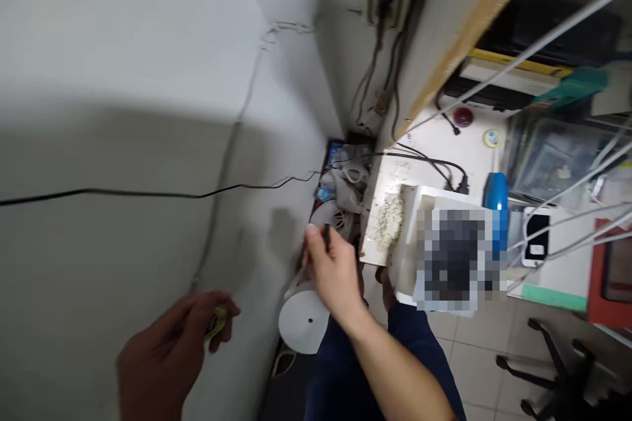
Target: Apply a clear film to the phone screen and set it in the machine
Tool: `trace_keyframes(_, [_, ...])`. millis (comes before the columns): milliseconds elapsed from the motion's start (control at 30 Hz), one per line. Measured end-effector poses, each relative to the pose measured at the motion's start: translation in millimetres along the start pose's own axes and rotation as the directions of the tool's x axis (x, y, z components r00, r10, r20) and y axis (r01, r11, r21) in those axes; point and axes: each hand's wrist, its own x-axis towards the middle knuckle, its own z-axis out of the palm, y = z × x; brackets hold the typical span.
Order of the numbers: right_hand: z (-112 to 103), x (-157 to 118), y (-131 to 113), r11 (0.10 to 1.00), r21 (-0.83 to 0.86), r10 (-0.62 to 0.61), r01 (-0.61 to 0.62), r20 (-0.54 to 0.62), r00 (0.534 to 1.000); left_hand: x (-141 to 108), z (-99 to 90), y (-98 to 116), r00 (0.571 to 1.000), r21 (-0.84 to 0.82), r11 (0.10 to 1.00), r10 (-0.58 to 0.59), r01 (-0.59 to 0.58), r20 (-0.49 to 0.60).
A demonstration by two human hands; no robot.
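Note:
At the lower left, my left hand [172, 348] has its fingers curled around a small yellowish roll [216, 322], close to the pale wall [99, 263]. My right hand [332, 266], near the middle, is closed with a small dark object [326, 235] showing between thumb and fingers; what it is cannot be made out. A thin black cable [148, 193] runs across the wall above both hands. Below my right hand is a round white disc [303, 321].
A wall socket [388, 3] holds a black plug at the top. On the right, a white desk [380, 223] bears a blue object [496, 204], a white phone [536, 237] and plastic boxes. White rods cross the right side. A wheeled chair base [548, 368] stands lower right.

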Motion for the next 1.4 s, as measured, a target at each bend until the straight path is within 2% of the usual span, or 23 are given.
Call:
trace_keyframes(100, [-32.3, -33.9, 19.9, 0.989, -0.094, 0.12, -0.113, 0.074, 0.99, -21.0, -17.7, 15.7, 0.992, -0.125, 0.985, -0.121, 0.116, -0.033])
trace_keyframes(167, [-52.2, -60.1, 33.7, 0.959, -0.232, 0.195, -0.16, 0.138, 0.971, -34.3, -27.9, 21.2, 0.993, -0.143, 0.984, -0.113, 0.109, -0.019])
trace_keyframes(200, [-59.9, -74.2, 39.8, 0.939, -0.291, 0.252, -0.185, 0.213, 0.944, -42.0, -31.8, 23.7, 0.995, -0.134, 0.986, -0.1, 0.098, -0.009])
trace_keyframes(233, [-65.8, -88.6, 44.7, 0.918, -0.331, 0.323, -0.217, 0.311, 0.894, -50.7, -34.8, 26.7, 0.996, -0.113, 0.99, -0.088, 0.087, 0.002])
trace_keyframes(267, [-70.0, -103.0, 48.3, 0.902, -0.344, 0.396, -0.261, 0.417, 0.818, -60.7, -36.6, 30.6, 0.997, -0.085, 0.993, -0.075, 0.076, 0.014])
trace_keyframes(333, [-74.8, -129.7, 50.0, 0.871, -0.284, 0.486, -0.4, 0.612, 0.624, -84.9, -37.8, 41.6, 0.998, -0.04, 0.998, -0.041, 0.043, 0.055])
trace_keyframes(367, [-76.6, -141.0, 47.8, 0.846, -0.22, 0.488, -0.485, 0.685, 0.541, -98.9, -37.6, 48.7, 0.996, -0.028, 0.999, -0.021, 0.023, 0.088])
trace_keyframes(400, [-78.7, -150.4, 43.6, 0.814, -0.143, 0.465, -0.563, 0.741, 0.484, -114.0, -37.3, 56.5, 0.992, -0.025, 1.0, -0.002, 0.006, 0.129])
trace_keyframes(433, [-82.0, -157.9, 37.6, 0.779, -0.069, 0.428, -0.624, 0.785, 0.448, -129.8, -37.2, 64.6, 0.984, -0.028, 1.0, 0.013, -0.009, 0.177])
trace_keyframes(533, [-101.8, -173.5, 12.8, 0.725, 0.082, 0.288, -0.684, 0.865, 0.41, -177.7, -38.0, 88.5, 0.934, -0.063, 0.997, 0.066, -0.046, 0.352])
trace_keyframes(633, [-135.3, -187.9, -11.9, 0.713, 0.165, 0.134, -0.681, 0.922, 0.364, -220.0, -38.6, 107.1, 0.846, -0.133, 0.987, 0.144, -0.087, 0.513])
trace_keyframes(733, [-170.4, -207.1, -28.4, 0.712, 0.192, 0.058, -0.676, 0.943, 0.329, -253.4, -38.0, 120.2, 0.746, -0.141, 0.982, 0.187, -0.125, 0.639])
trace_keyframes(800, [-188.7, -221.2, -34.7, 0.746, 0.191, 0.065, -0.638, 0.932, 0.355, -271.0, -38.9, 127.6, 0.695, -0.128, 0.98, 0.199, -0.153, 0.691])
trace_keyframes(867, [-201.5, -234.1, -38.7, 0.789, 0.213, 0.081, -0.577, 0.894, 0.44, -285.7, -41.8, 134.6, 0.667, -0.127, 0.976, 0.212, -0.174, 0.714])
trace_keyframes(967, [-213.7, -248.0, -43.5, 0.819, 0.293, 0.075, -0.493, 0.798, 0.598, -302.7, -49.8, 144.4, 0.648, -0.125, 0.972, 0.227, -0.201, 0.726])
trace_keyframes(1033, [-220.1, -253.1, -47.1, 0.819, 0.345, 0.054, -0.458, 0.748, 0.661, -311.3, -56.2, 150.3, 0.641, -0.109, 0.968, 0.233, -0.227, 0.731])
trace_keyframes(1133, [-229.3, -257.0, -53.8, 0.81, 0.386, 0.033, -0.442, 0.722, 0.692, -321.0, -65.6, 157.7, 0.641, -0.08, 0.962, 0.235, -0.262, 0.731])
trace_keyframes(1233, [-237.0, -259.3, -61.2, 0.793, 0.426, 0.015, -0.436, 0.702, 0.712, -326.8, -73.9, 162.0, 0.66, -0.053, 0.961, 0.227, -0.273, 0.717])
trace_keyframes(1400, [-248.3, -259.9, -72.1, 0.803, 0.469, -0.007, -0.369, 0.625, 0.78, -325.8, -85.9, 158.6, 0.688, -0.038, 0.977, 0.176, -0.211, 0.704])
